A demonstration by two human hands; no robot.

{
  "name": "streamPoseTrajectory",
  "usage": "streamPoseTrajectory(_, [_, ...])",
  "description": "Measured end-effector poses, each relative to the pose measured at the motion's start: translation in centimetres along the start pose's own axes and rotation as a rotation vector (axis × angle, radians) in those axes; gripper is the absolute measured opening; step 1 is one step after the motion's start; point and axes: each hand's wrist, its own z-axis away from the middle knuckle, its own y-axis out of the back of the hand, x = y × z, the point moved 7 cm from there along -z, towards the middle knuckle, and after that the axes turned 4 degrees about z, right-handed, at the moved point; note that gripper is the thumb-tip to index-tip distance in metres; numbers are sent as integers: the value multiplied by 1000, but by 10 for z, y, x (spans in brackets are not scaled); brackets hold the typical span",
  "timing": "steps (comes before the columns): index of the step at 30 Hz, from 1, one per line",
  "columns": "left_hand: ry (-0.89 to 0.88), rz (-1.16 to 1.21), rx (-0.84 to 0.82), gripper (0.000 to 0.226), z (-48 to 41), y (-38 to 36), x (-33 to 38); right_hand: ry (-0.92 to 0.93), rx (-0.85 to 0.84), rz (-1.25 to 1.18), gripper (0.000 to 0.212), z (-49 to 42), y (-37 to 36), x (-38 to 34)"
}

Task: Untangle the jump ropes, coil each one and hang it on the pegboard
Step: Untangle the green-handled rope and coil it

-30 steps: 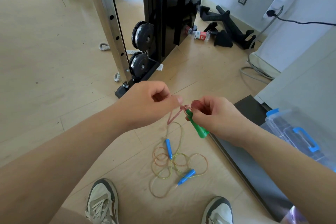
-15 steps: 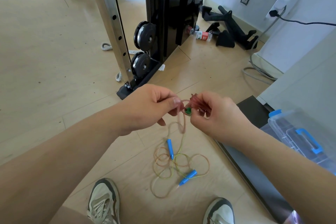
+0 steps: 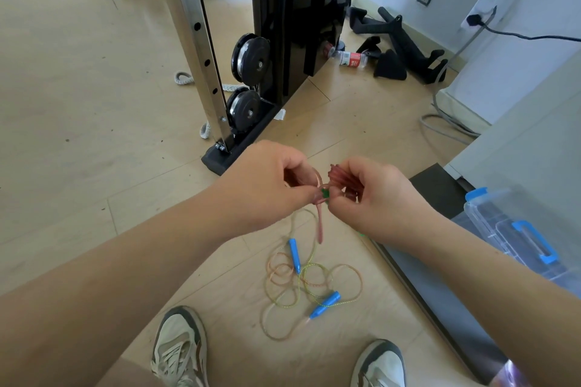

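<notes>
I hold a red jump rope (image 3: pixel 320 223) between both hands above the floor. My right hand (image 3: pixel 374 198) grips a bunch of its red coils and a green handle (image 3: pixel 324 193), mostly hidden by the fingers. My left hand (image 3: pixel 270 185) pinches a loop of the same rope beside the handle; a short red loop hangs down below. On the floor between my shoes lies a second rope (image 3: pixel 314 286), thin, yellow-orange and loosely tangled, with two blue handles (image 3: pixel 294 256). No pegboard is in view.
A black and steel weight machine (image 3: pixel 283 41) stands just ahead. A clear box with blue latches (image 3: pixel 515 236) sits on a dark mat (image 3: pixel 440 286) at my right. Black handles (image 3: pixel 405 47), a plastic bottle and grey cables lie by the far wall.
The green handle, plain below my right hand a second ago, is now nearly hidden in my fingers. My hands have come closer, and the red loop hangs straighter.
</notes>
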Motion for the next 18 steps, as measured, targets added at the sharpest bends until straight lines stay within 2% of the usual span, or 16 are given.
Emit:
streamPoseTrajectory(3, [-289, -182, -12, 9, 4, -10, 18, -82, -74, 27, 13, -2, -5, 7])
streamPoseTrajectory(6, [-403, -246, -18, 10, 8, -17, 26, -147, -126, 8, 13, -4, -5, 16])
streamPoseTrajectory(12, [-267, -87, 133, 8, 5, -1, 18, -168, -117, -76, 17, -3, -3, 17])
streamPoseTrajectory(18, [-140, 71, 189, 9, 1, 3, 11, -162, -145, -183, 27, 1, -7, 4])
